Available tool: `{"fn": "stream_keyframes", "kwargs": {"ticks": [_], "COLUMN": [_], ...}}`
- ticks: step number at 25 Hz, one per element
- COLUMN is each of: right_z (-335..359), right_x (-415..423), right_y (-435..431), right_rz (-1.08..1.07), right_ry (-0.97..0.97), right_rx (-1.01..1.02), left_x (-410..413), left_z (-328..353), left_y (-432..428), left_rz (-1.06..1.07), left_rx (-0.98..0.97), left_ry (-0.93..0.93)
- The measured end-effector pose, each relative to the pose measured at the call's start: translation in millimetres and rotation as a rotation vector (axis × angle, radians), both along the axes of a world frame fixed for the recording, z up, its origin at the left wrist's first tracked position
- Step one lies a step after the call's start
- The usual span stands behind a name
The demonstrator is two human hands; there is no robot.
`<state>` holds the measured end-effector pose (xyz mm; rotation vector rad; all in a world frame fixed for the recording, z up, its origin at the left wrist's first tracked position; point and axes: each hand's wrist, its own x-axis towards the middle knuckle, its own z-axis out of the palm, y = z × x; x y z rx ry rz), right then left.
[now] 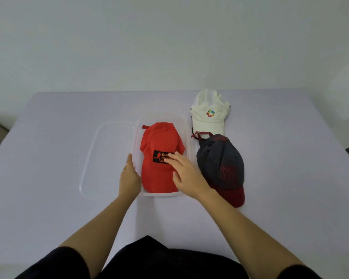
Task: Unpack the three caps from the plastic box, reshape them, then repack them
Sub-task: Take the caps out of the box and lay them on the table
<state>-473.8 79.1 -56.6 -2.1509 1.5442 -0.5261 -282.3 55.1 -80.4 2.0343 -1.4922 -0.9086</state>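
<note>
A red cap (159,141) with a black patch lies inside the clear plastic box (190,141) at the table's middle. My right hand (186,174) rests flat on the cap's front, fingers straight over the patch. My left hand (130,177) lies straight along the box's left wall. To the right of the box, a dark navy cap with a maroon brim (223,166) sits on the table. Behind it stands a white cap (210,112) with a coloured logo.
The box's clear lid (93,150) lies flat just left of the box. The lavender table (48,178) stretches wide on both sides. A pale wall rises behind it. My dark clothing fills the bottom edge.
</note>
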Motion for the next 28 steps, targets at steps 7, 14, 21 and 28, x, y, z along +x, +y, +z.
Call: {"fn": "stream_keyframes", "kwargs": {"ticks": [7, 14, 21, 28], "right_z": [-6, -14, -7, 20], "right_x": [62, 79, 79, 43], "right_y": [-62, -47, -17, -6], "right_rz": [0.189, 0.071, -0.23, -0.509], "right_ry": [0.685, 0.578, 0.072, -0.047], "right_rx": [0.458, 0.427, 0.009, -0.588], "left_x": [21, 32, 17, -35], "left_z": [2, 0, 41, 114], "left_y": [-10, -13, -12, -25], "left_rz": [-0.045, -0.111, 0.05, -0.122], "left_rx": [0.026, 0.05, -0.096, -0.18], "left_ry": [0.06, 0.136, 0.306, 0.676]}}
